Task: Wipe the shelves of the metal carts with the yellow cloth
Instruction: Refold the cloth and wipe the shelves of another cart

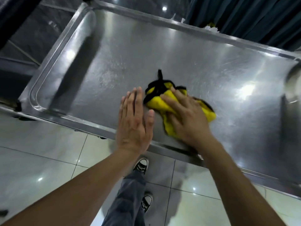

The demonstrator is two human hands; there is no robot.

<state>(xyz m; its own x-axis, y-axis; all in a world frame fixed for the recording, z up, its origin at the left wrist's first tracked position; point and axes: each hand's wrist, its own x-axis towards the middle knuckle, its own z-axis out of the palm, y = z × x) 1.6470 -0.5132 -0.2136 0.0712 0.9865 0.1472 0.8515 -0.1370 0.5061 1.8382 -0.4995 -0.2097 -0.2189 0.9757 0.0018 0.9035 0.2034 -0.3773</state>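
The top shelf of a metal cart [114,51] fills the view, a shiny steel tray with a raised rim. A bunched yellow cloth [156,103] with black edging lies on the shelf near its front edge. My right hand [187,118] presses flat on the cloth, fingers spread over it. My left hand [133,121] lies beside it to the left, flat with fingers together, palm down over the front part of the shelf and holding nothing. A dark reflection runs along the shelf's left side.
Pale glossy floor tiles [40,144] lie below the cart's front edge, with my legs and black sneakers [141,165] under it. A dark curtain [244,18] hangs behind the cart. A pale round object [294,85] sits at the shelf's right end.
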